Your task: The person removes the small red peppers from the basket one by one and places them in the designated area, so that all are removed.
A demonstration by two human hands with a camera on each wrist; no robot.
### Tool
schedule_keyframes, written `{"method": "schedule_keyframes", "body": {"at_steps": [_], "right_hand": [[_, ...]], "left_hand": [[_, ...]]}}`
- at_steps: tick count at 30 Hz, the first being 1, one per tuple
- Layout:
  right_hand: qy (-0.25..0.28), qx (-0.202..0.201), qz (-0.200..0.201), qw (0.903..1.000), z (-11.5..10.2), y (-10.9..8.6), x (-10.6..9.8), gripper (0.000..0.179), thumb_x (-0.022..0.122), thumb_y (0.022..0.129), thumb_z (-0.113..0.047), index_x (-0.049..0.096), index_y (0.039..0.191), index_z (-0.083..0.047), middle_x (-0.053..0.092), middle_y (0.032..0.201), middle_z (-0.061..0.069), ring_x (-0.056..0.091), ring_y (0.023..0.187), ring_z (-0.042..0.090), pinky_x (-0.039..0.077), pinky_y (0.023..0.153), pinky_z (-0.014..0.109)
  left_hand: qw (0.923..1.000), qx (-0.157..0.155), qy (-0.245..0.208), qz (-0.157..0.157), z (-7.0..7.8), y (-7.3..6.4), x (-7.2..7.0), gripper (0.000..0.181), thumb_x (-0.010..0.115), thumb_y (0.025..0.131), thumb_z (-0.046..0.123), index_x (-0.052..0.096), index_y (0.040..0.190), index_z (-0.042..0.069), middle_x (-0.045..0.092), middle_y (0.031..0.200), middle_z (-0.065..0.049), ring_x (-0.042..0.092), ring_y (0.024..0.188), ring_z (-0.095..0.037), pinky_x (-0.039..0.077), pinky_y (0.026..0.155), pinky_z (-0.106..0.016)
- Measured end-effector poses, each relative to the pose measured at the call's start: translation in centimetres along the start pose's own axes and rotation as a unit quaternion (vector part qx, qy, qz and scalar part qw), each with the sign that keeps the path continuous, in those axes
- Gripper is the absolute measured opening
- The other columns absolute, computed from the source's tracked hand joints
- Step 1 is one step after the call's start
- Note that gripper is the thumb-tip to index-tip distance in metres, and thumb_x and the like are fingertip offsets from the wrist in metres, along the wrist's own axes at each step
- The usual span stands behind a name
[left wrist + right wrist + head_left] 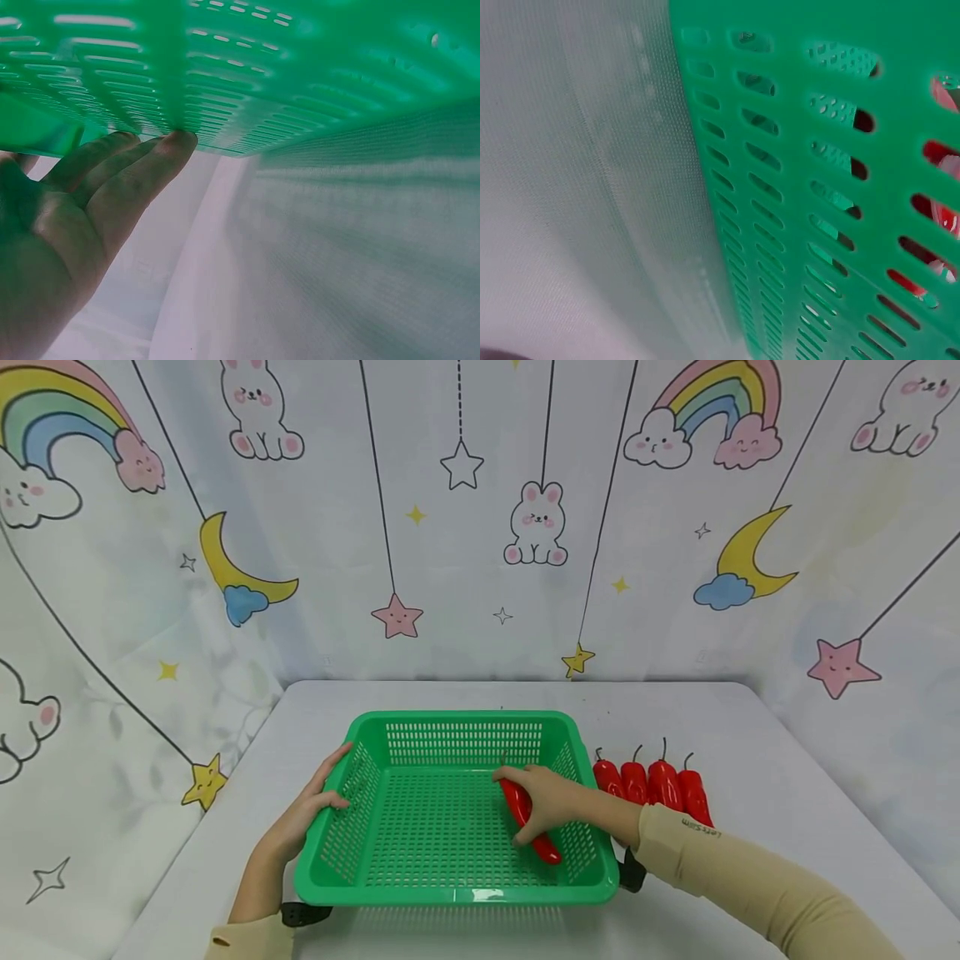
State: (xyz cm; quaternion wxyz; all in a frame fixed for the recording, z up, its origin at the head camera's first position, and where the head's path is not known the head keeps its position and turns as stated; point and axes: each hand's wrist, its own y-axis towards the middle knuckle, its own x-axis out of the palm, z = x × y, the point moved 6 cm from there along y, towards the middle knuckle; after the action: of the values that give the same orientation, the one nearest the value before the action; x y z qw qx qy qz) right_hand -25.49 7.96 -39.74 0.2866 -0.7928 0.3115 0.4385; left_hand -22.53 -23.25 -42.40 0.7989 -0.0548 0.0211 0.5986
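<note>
A green plastic basket [420, 827] with slotted walls stands on the white table. My left hand [303, 814] holds its left rim, thumb over the edge; in the left wrist view, this hand's straight fingers [142, 176] touch the outer wall. Inside the basket, toward its right side, my right hand [547, 799] grips a glossy red chili pepper [546, 850] from above. The pepper lies slanted, its stem end away from me. In the right wrist view the basket's wall [795, 225] covers that hand, and only bits of red pepper [945, 214] show through the slots.
Several more red chili peppers [663, 783] lie in a row on the table just right of the basket, stems pointing away; my right forearm partly covers them. A patterned curtain [465, 543] hangs behind the white table [780, 860].
</note>
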Motion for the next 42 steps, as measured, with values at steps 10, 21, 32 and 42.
{"method": "schedule_keyframes", "body": {"at_steps": [10, 21, 32, 42], "right_hand": [[0.013, -0.013, 0.005, 0.9998, -0.2, -0.3, -0.5, 0.081, 0.082, 0.062, -0.031, 0.042, 0.131, -0.018, 0.050, 0.099, 0.002, 0.048, 0.091, 0.019, 0.048, 0.059, 0.025], [0.024, -0.024, 0.017, 0.9993, -0.7, -0.6, -1.7, 0.080, 0.082, 0.062, -0.030, 0.041, 0.131, -0.023, 0.051, 0.103, 0.000, 0.049, 0.093, 0.018, 0.048, 0.061, 0.023], [0.045, -0.063, 0.029, 0.9966, -1.5, -1.2, -3.3, 0.080, 0.081, 0.064, -0.029, 0.040, 0.131, -0.022, 0.053, 0.106, -0.003, 0.051, 0.093, 0.015, 0.049, 0.063, 0.023], [0.057, -0.075, 0.022, 0.9953, -1.6, -1.9, -3.7, 0.082, 0.080, 0.065, -0.031, 0.038, 0.134, -0.021, 0.051, 0.111, -0.001, 0.048, 0.096, 0.017, 0.048, 0.064, 0.023]], "left_hand": [[1.0000, -0.001, 0.000, 0.000, 0.0, -0.1, 0.0, 0.080, 0.043, 0.079, 0.005, 0.009, 0.148, 0.028, 0.002, 0.149, -0.018, 0.025, 0.121, -0.046, 0.044, 0.075, -0.042], [1.0000, -0.001, 0.003, 0.002, -0.1, 0.0, -0.1, 0.081, 0.044, 0.079, 0.005, 0.009, 0.148, 0.029, 0.002, 0.149, -0.017, 0.023, 0.122, -0.046, 0.043, 0.076, -0.042], [0.9999, 0.004, 0.007, 0.006, 0.0, 0.0, -0.2, 0.080, 0.044, 0.079, 0.005, 0.010, 0.148, 0.028, 0.001, 0.149, -0.016, 0.022, 0.123, -0.045, 0.042, 0.077, -0.042], [1.0000, 0.001, -0.001, 0.005, -0.1, 0.0, -0.2, 0.081, 0.043, 0.078, 0.003, 0.009, 0.148, 0.028, 0.002, 0.149, -0.016, 0.023, 0.123, -0.043, 0.042, 0.079, -0.041]]}}
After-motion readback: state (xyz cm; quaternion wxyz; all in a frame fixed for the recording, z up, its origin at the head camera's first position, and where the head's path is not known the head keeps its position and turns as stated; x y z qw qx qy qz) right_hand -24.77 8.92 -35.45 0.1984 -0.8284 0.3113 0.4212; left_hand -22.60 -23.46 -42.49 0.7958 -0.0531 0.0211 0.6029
